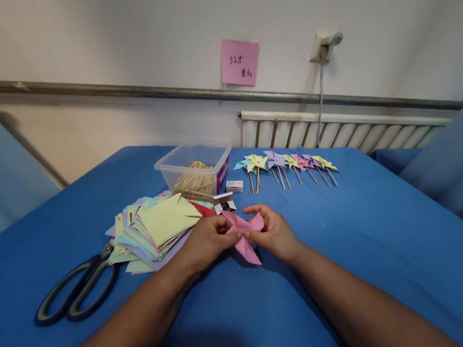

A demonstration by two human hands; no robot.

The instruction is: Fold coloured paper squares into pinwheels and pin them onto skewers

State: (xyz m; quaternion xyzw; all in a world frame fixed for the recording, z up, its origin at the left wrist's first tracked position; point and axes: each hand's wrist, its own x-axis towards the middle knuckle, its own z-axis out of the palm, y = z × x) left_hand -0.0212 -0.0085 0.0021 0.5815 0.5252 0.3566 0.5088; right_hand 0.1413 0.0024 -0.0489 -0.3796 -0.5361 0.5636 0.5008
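Note:
Between my two hands is a pink paper pinwheel (249, 251), its blades folded toward the middle and no stick visible on it. My left hand (213, 236) grips its left side, thumb laid at the centre. From the right, my right hand (275, 232) pinches it with the thumb also at the centre; the index finger is bent above. Just beyond the hands stands a small opened box (224, 203) with dark little pieces inside. A second small white box (234, 186), closed, lies behind it.
Left of my hands lies a pile of coloured paper squares (168, 218), with large scissors (77, 286) beside it. A clear plastic tub (223, 160) holds wooden sticks (195, 180). Several finished pinwheels (275, 159) lie in a row at the back of the blue-covered table (378, 244).

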